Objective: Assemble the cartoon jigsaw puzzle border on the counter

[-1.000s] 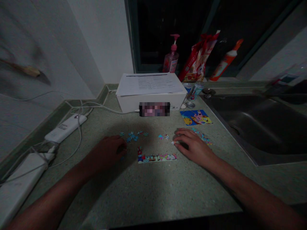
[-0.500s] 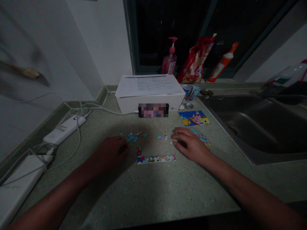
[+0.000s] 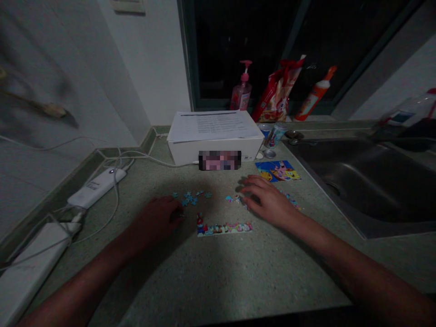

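Note:
My left hand [image 3: 158, 217] rests low over the counter, fingers curved and the thumb apart from the index finger. A small light spot shows by its fingertips, too small to make out. Just beyond lie loose light-blue jigsaw pieces [image 3: 189, 200]. My right hand [image 3: 267, 200] hovers with fingers spread above a few colourful loose pieces [image 3: 233, 198]. Partly hidden behind it are more jigsaw pieces [image 3: 291, 200]. Between my hands and nearer to me lies a joined strip of jigsaw pieces [image 3: 225, 228], with its left end turning upward.
A cartoon picture card [image 3: 277, 170] lies behind my right hand. At the back stands a white box [image 3: 184, 151] with papers on top and a phone [image 3: 220, 160] against it. Cables and a white power strip [image 3: 97, 187] run along the left; a steel sink [image 3: 357, 181] is at right.
My right hand has lifted slightly and shifted a little left, with its fingers more spread. My left hand has barely moved. The whole view has shifted slightly down.

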A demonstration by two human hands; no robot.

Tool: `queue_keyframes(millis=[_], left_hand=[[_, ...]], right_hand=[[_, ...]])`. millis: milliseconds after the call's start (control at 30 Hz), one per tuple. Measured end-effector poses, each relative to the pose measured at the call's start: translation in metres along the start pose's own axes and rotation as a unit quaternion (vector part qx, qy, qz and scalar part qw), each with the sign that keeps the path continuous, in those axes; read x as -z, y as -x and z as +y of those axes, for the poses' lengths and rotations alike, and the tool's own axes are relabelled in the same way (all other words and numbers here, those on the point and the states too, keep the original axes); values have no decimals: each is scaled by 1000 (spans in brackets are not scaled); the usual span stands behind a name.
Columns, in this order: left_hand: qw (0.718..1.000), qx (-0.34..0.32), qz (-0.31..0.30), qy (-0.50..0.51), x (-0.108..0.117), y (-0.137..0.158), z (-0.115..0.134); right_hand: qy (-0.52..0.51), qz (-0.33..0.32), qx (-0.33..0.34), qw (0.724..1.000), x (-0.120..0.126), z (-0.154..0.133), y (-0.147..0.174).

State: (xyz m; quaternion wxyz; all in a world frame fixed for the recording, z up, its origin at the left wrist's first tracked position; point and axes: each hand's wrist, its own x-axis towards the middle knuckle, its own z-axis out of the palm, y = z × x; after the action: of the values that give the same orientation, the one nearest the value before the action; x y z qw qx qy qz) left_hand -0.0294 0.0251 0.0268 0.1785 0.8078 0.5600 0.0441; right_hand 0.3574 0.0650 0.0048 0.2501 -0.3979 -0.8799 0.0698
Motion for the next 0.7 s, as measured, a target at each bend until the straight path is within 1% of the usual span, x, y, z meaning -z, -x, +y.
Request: queue_keyframes(millis=[133,267,433,700], left_hand=[[1000,-7,-3,-9,-2,0,-2],[1000,-11,-1,-7,-5,0,-4],[1000,-1,-10,-7,-2,-1,-2],[1000,2,17,13,0,-1,-1]], right_hand=[[5,24,-5,1000,-8,6,9],[5,28,-5,1000,-11,10,16],[8,24,-5,1000,-12,9,15],[0,33,-20,999,-8,10,14]])
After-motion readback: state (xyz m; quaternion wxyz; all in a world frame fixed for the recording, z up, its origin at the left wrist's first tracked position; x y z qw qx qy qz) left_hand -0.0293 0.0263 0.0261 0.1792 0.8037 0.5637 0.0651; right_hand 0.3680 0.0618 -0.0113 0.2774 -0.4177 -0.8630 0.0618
